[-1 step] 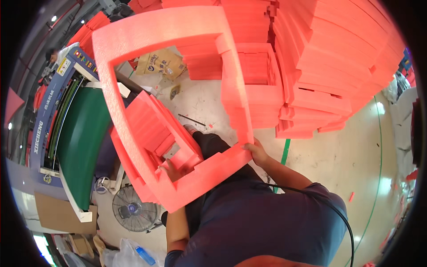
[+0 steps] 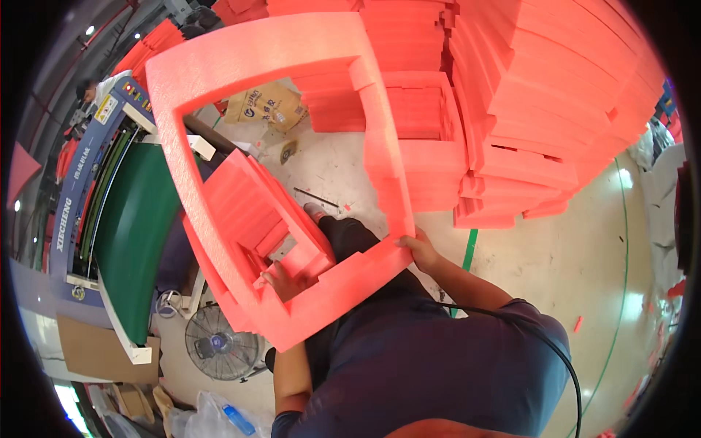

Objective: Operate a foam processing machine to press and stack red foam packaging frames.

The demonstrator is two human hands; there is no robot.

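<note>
The person holds a big pink foam frame [image 2: 292,95] up in front of the body, above the floor [image 2: 511,248]; the right hand [image 2: 418,248] has its grip pinching the frame's lower right corner, and the left hand [image 2: 281,281] is closed on the lower inner edge, beside smaller foam pieces [image 2: 248,212] behind the opening. The frame looks very light but bendy and easy to tear, so I judge the thick corners are the best places to hold, not the thin bars

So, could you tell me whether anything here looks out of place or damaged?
Nothing looks damaged. The big pink foam frame is held tilted between the left hand and right hand. Small pink foam scraps lie scattered on the floor at right.
</note>
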